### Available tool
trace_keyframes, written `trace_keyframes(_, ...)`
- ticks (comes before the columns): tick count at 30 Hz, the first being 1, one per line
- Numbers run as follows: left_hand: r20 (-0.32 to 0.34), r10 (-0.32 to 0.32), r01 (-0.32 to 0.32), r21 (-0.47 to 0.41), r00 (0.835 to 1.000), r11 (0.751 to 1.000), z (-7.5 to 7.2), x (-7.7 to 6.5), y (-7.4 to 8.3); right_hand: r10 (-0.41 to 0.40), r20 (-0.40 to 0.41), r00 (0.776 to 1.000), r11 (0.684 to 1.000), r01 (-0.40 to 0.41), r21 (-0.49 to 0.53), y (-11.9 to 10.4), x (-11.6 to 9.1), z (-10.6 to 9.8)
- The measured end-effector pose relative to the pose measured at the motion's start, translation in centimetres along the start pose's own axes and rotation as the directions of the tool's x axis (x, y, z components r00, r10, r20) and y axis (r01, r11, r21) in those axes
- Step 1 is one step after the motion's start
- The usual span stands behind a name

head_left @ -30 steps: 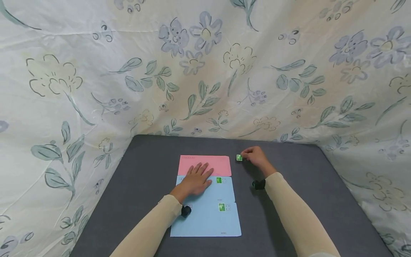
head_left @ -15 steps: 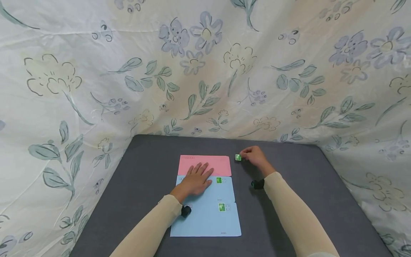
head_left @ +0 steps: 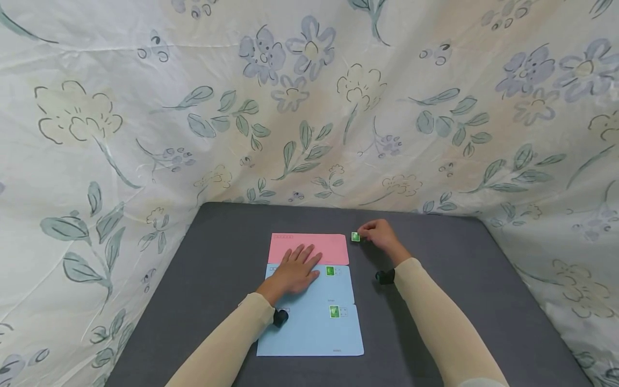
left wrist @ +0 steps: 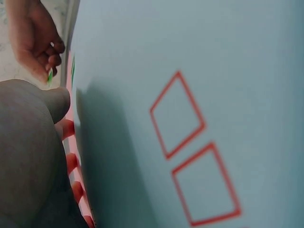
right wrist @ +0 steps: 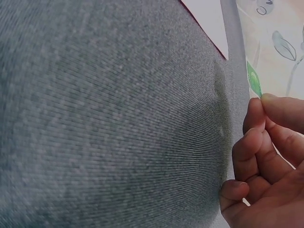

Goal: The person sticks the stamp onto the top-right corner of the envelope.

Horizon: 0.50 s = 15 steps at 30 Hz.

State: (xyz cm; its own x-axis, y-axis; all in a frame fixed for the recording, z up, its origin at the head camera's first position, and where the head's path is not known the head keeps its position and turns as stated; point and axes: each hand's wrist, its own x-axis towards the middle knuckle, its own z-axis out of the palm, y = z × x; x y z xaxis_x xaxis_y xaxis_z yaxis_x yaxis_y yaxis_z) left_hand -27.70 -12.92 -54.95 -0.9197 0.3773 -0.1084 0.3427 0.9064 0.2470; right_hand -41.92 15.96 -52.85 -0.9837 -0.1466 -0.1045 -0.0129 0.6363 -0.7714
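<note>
Between thumb and index finger my right hand (head_left: 380,235) pinches a small green stamp (head_left: 355,236), held by its edge just right of a pink envelope (head_left: 333,247). In the right wrist view the stamp (right wrist: 254,78) stands out beyond the fingertips, and the other fingers are curled. My left hand (head_left: 293,273) lies with spread, straight fingers across the pink envelope and the upper blue envelope (head_left: 338,290). The lower blue envelope (head_left: 309,338) is nearest the body. Each blue envelope bears a green stamp near its upper right corner.
A dark grey cloth (head_left: 232,242) covers the table. Behind it and along both sides hangs a floral curtain (head_left: 309,134). Black wrist cameras (head_left: 385,277) are worn on both wrists.
My right hand has moved slightly left with the stamp, bringing it closer to the pink envelope's right edge. The left hand has stayed where it was.
</note>
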Motion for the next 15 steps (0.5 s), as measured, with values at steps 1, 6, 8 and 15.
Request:
trace_keyframes(1, -0.003, 0.001, -0.001, 0.001, 1.000, 1.000, -0.04, -0.03, 0.03, 0.000, 0.001, 1.000, 1.000, 0.000, 0.000, 0.00, -0.02, 0.03)
trace_keyframes(6, -0.002, 0.005, -0.005, 0.003, 1.000, 1.000, -0.36, -0.29, 0.25, -0.004, 0.004, 1.000, 1.000, 0.004, 0.011, -0.07, -0.18, 0.02)
trace_keyframes(8, -0.002, 0.006, -0.006, 0.003, 1.000, 1.000, -0.45, -0.32, 0.29, -0.005, 0.003, 1.000, 1.000, 0.005, 0.017, -0.17, -0.24, -0.03)
trace_keyframes(15, 0.006, -0.002, 0.002, -0.007, 1.000, 1.000, -0.44, -0.24, 0.28, 0.008, 0.001, 1.000, 1.000, -0.008, 0.023, -0.42, -0.14, 0.03)
